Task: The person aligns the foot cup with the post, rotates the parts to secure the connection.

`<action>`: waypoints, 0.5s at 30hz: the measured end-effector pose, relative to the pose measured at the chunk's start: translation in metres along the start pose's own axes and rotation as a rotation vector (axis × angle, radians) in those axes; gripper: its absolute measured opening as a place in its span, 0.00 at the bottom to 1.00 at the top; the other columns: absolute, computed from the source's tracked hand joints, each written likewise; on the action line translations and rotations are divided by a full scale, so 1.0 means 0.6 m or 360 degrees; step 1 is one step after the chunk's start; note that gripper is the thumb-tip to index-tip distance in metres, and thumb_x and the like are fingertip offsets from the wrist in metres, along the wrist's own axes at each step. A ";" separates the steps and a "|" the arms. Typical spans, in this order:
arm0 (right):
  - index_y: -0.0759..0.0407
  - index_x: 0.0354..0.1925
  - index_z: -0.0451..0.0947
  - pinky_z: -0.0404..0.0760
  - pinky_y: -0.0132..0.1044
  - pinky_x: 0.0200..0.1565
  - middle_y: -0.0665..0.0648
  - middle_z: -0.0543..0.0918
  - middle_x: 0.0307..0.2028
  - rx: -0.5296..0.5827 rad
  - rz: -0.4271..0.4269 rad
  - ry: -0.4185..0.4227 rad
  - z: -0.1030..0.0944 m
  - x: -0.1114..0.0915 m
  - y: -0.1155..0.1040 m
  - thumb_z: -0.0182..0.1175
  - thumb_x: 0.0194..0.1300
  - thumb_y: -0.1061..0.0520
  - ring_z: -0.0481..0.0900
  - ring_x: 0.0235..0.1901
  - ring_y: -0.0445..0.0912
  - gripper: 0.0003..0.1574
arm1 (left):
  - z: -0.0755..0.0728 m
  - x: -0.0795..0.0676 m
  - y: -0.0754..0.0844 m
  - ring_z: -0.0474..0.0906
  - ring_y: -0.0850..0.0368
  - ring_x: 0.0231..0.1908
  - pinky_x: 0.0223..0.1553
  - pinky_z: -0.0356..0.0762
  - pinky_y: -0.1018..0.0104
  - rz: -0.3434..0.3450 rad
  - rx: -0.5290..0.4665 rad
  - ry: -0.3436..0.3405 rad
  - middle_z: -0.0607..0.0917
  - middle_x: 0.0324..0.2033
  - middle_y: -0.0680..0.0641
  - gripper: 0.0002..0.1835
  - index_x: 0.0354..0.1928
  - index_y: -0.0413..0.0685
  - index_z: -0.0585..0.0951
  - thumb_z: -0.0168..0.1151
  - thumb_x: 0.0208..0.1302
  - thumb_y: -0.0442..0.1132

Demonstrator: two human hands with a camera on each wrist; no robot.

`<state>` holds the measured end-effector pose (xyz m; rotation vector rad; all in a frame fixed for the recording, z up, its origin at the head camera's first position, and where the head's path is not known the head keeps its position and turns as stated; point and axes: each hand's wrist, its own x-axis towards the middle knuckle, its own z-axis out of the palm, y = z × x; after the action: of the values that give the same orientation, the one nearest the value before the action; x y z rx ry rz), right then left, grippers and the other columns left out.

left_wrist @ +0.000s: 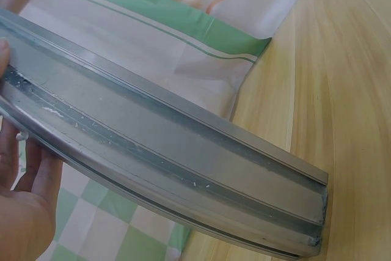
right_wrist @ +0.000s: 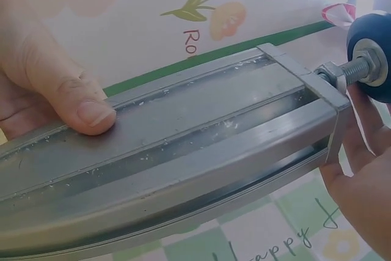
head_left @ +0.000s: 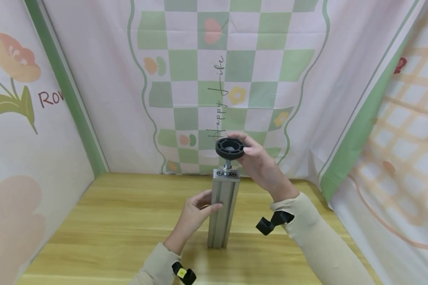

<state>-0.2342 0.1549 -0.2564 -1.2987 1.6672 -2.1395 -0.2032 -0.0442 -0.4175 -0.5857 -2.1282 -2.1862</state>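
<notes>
An aluminium extrusion profile point(head_left: 224, 209) is held roughly upright over the wooden table, its slots running lengthwise; whether its lower end touches the wood I cannot tell. My left hand point(head_left: 197, 211) grips it partway up, with the thumb point(right_wrist: 95, 116) across one face. On its top sits an end plate point(head_left: 226, 175) with two screws. A threaded stud with a nut point(right_wrist: 333, 73) rises from that plate and carries a round black levelling foot point(head_left: 230, 149). My right hand point(head_left: 258, 162) holds the foot's rim, thumb at the near right side and fingers behind.
The wooden table point(head_left: 128, 221) spreads under both hands. Printed curtains enclose it: a checkered one point(head_left: 214, 95) at the back, a floral one point(head_left: 14, 158) at the left and a plaid one point(head_left: 396, 158) at the right. Black straps point(head_left: 275, 222) with small mounts sit on both sleeves.
</notes>
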 end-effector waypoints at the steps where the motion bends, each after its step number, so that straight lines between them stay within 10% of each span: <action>1: 0.52 0.63 0.69 0.65 0.44 0.65 0.58 0.75 0.57 -0.0011 -0.0002 0.0021 0.000 0.000 0.000 0.41 0.71 0.57 0.75 0.58 0.50 0.25 | 0.000 0.000 0.001 0.82 0.52 0.50 0.54 0.80 0.59 -0.0005 0.0002 -0.0001 0.87 0.47 0.47 0.24 0.60 0.51 0.82 0.73 0.62 0.46; 15: 0.51 0.66 0.61 0.77 0.36 0.54 0.61 0.70 0.56 -0.0373 0.0107 0.0234 0.005 -0.008 -0.012 0.59 0.64 0.60 0.75 0.53 0.50 0.34 | 0.003 -0.001 0.003 0.82 0.52 0.49 0.54 0.79 0.60 -0.0023 -0.0013 0.0014 0.87 0.46 0.47 0.24 0.59 0.50 0.82 0.74 0.61 0.44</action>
<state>-0.2266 0.1582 -0.2530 -1.1434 2.0421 -2.0979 -0.2019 -0.0424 -0.4157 -0.5617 -2.1271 -2.2017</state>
